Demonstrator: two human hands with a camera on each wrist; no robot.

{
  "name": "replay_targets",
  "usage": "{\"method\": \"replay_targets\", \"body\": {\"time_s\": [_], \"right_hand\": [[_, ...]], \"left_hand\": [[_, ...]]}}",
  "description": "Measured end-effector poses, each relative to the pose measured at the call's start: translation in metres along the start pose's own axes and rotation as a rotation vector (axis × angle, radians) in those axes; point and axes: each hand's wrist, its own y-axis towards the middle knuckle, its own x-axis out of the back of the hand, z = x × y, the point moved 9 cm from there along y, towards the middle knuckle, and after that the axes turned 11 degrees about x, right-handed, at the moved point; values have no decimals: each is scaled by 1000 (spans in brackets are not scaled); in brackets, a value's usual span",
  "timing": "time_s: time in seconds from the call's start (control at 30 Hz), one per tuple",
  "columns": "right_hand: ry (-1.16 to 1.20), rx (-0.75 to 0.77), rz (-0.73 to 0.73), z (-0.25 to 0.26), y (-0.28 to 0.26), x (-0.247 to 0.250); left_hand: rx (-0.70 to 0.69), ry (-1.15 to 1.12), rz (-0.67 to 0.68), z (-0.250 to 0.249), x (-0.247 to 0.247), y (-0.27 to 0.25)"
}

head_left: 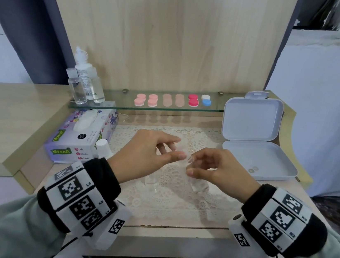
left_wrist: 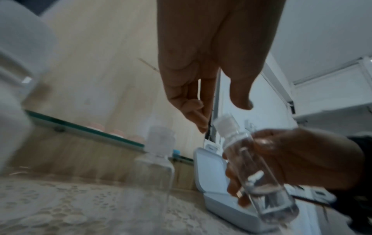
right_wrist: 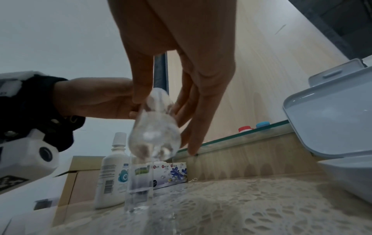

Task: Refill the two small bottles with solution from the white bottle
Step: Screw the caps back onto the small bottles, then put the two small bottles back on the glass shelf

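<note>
My right hand (head_left: 192, 166) grips a small clear bottle (left_wrist: 259, 174) and holds it tilted above the lace mat (head_left: 177, 201), its frosted cap (left_wrist: 226, 125) pointing toward my left hand. My left hand (head_left: 178, 148) hovers at the cap with thumb and fingers spread, and the left wrist view shows a gap between them and the cap. A second small clear bottle (left_wrist: 155, 167) stands capped on the mat to the left, also visible as the standing bottle (right_wrist: 138, 187). The white bottle (right_wrist: 111, 176) stands upright beside the tissue box (head_left: 81, 138).
An open white case (head_left: 252, 120) sits at the right of the mat. A glass shelf (head_left: 214, 111) at the back carries several round lens cases (head_left: 153, 100) and, at its left end, more bottles (head_left: 84, 83). A wooden panel rises behind.
</note>
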Motion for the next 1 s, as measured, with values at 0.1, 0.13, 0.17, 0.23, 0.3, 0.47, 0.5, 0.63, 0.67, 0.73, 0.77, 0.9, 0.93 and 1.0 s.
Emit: {"method": "replay_targets", "body": {"time_s": [0.1,0.13,0.17,0.23,0.3,0.47,0.5,0.63,0.67,0.73,0.77,0.9,0.93,1.0], "right_hand": [[62,-18,-66,-2,6,2],[70,-26,-88,-5,8,5],[70,-36,-105,-6,8,7],[75,-44,-95,-8,12,7],[74,-49,-76,-6,17,3],[126,-68,-89,-4,22,1],[131,-69,-88,-3,23,1],[129,-73,-89,-1,22,1],[121,-72,-90,-1,22,2],[88,-66,-96,-1,22,3],[72,-60,-100,0,21,4],[79,-57,-127,-2,20,7],[87,-60,-128,-3,20,7],[93,-56,-122,-3,22,8]], "left_hand": [[65,-78,-163,23,28,-5],[83,-69,-209,30,32,-7],[98,-52,-235,36,33,-8],[157,-21,-236,52,29,-10],[227,-17,-182,69,20,-11],[299,-2,-84,86,1,-10],[296,4,-72,87,-2,-9],[271,48,-40,86,-11,-7],[264,53,-44,85,-12,-7],[257,52,-51,84,-12,-7],[252,51,-53,82,-12,-8],[224,24,-66,72,-4,-9],[214,11,-70,68,-1,-9],[196,-6,-77,57,8,-10]]}}
